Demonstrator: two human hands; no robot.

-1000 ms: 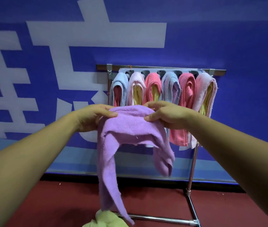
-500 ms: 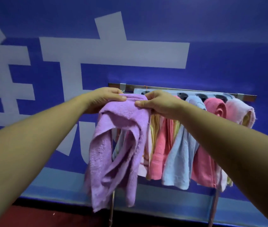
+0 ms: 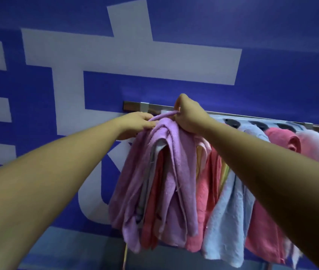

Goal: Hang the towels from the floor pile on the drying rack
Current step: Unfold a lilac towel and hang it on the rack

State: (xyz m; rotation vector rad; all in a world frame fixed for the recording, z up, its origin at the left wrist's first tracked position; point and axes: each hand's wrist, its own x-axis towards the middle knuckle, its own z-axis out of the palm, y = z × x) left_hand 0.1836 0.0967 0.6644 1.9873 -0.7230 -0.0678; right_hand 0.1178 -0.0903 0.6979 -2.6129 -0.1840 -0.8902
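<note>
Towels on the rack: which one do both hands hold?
The lilac terry towel, leftmost: left hand and right hand pinch its top edge. The pink terry towel and pale blue terry towel hang unheld.

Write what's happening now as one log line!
step: hanging purple towel | left hand: grips towel top | right hand: pinches towel edge | place: left end of drying rack

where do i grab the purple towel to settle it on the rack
At its top fold, from above, one hand at each end, as the left hand and right hand do. The purple towel hangs limp in long folds below the rack bar; lower grips would likely drag it down.
</note>
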